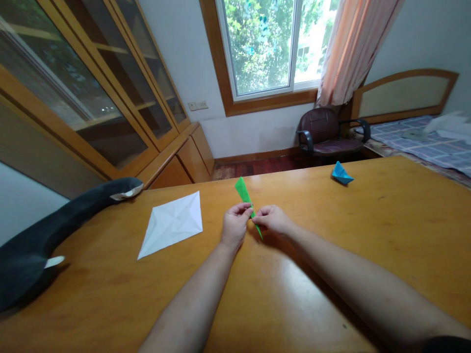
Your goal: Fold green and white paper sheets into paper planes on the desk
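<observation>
Above the middle of the wooden table (279, 304), a narrow folded strip of bright green paper (243, 189) is held at a slant between both hands. My left hand (236, 223) pinches it near its middle, thumb on the near side. Lower down, the fingertips of my right hand (271, 219) pinch its edge. The wider end points away from me; the thin tip points toward me. To the left lies a creased white sheet of paper (174, 223), flat on the table. A small folded blue paper boat (341, 173) sits near the far edge at right.
A dark lamp-like object (55, 240) with a curved arm stands on the table's left side. Beyond the table are a glass-door cabinet (121, 63), a window (265, 44), a brown armchair (326, 130) and a bed (423, 137).
</observation>
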The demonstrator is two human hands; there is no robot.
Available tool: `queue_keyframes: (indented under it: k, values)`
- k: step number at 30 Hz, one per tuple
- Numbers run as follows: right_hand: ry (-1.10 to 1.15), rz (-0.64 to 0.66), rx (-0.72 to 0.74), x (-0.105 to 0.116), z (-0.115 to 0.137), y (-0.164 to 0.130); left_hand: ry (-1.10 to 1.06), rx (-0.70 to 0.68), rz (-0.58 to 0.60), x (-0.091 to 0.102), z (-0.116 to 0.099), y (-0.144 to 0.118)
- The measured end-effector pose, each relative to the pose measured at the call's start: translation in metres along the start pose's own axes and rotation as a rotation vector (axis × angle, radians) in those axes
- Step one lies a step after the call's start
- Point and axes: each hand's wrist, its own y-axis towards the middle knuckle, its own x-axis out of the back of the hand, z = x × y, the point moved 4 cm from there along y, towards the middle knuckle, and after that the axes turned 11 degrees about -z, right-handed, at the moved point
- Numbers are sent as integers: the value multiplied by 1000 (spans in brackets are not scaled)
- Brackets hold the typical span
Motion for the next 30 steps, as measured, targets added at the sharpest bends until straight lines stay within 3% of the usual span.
queue_keyframes:
  k: [6,23,30]
  values:
    - [133,-10,-44,-3,-4,-2,49,-11,26,-2,-3,-2]
    - [196,-79,-12,4,-4,4,31,79,114,-8,-4,-7]
    - [225,-31,-30,3,-3,3,52,63,150,-9,-6,-8]
